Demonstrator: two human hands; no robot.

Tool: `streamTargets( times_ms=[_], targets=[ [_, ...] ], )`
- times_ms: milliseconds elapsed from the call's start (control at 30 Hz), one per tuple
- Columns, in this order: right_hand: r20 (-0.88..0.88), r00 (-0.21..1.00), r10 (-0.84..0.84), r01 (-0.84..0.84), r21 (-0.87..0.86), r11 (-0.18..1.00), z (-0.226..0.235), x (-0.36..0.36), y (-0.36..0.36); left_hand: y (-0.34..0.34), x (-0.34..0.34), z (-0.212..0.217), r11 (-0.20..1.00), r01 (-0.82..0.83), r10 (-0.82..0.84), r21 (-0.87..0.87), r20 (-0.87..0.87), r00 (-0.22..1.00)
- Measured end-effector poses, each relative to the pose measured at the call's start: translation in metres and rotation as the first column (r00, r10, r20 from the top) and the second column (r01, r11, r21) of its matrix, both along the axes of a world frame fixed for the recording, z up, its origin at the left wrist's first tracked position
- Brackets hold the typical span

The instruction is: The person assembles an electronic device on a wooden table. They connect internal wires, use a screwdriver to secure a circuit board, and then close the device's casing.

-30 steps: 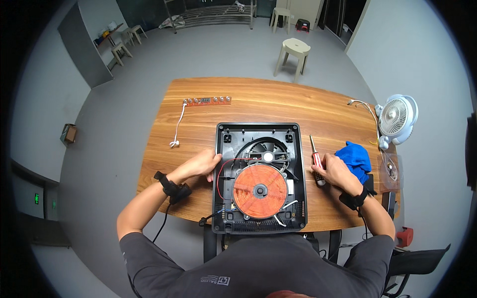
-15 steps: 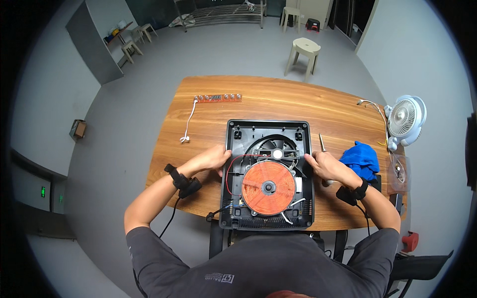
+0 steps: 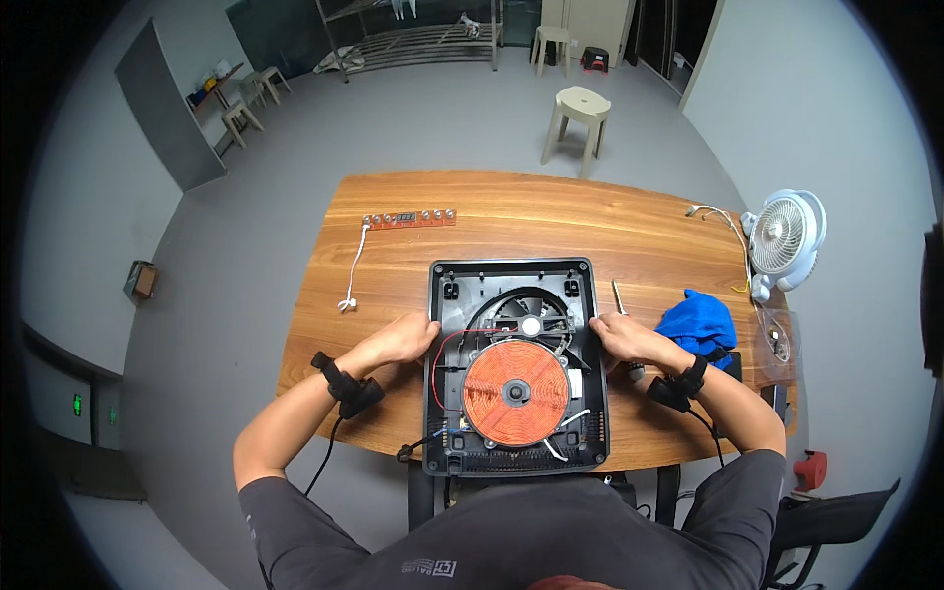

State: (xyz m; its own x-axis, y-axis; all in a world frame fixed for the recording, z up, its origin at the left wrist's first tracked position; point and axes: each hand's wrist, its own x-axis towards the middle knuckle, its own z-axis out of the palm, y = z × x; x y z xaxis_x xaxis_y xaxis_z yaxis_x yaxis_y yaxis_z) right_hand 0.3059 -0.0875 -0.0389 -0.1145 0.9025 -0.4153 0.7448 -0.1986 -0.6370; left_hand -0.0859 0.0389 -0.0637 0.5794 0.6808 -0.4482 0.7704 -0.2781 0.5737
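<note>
An opened induction cooker base [image 3: 440, 393], a black plastic housing, lies at the front edge of the table with its inside facing up. Within it sit a round copper coil [image 3: 492, 408] and, beyond that, a black fan [image 3: 532, 307]. My left hand [image 3: 405, 338] grips the housing's left wall, fingers curled under and partly hidden. On the opposite wall my right hand [image 3: 625, 337] holds on, thumb over the rim. A screwdriver [image 3: 637, 373] lies beside the housing, partly covered by my right hand. Red, white and blue wires run inside the housing.
On the wooden table [image 3: 511, 216] lie a narrow circuit board [image 3: 409, 218] with a white cable, and a blue cloth [image 3: 696, 323]. A white fan [image 3: 784, 236] and a clear plastic tray [image 3: 777, 346] are at the right edge. A beige stool [image 3: 580, 106] stands beyond the table.
The whole view has shifted, so everything appears lower and slightly further left. Both hands keep their hold on the housing, which has not visibly moved on the table.
</note>
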Motion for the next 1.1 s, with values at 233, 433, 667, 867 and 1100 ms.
streamTargets(
  times_ms=[233,433,667,867,1100],
  targets=[
    [-0.042,0.999,-0.004,0.002,-0.058,0.998,0.004,-0.002,0.009,0.006,-0.005,-0.01,0.997,0.033,-0.028,0.073,-0.07,0.997],
    [-0.119,0.987,-0.107,0.078,-0.224,0.971,0.011,-0.005,0.013,0.01,-0.002,-0.009,0.998,0.024,-0.021,0.051,-0.054,0.998],
    [-0.184,0.981,-0.056,0.017,-0.207,0.978,-0.009,0.006,0.014,0.015,-0.017,0.019,0.968,-0.056,0.059,-0.246,0.007,0.998],
    [-0.112,0.993,-0.041,0.013,-0.239,0.971,0.008,-0.003,0.013,0.098,-0.068,0.058,0.821,0.01,0.116,0.571,-0.185,0.976],
    [-0.014,0.994,0.112,-0.113,-0.117,0.987,0.016,-0.005,0.014,0.152,-0.087,0.044,0.75,0.087,0.161,0.656,-0.307,0.938]
  ],
)
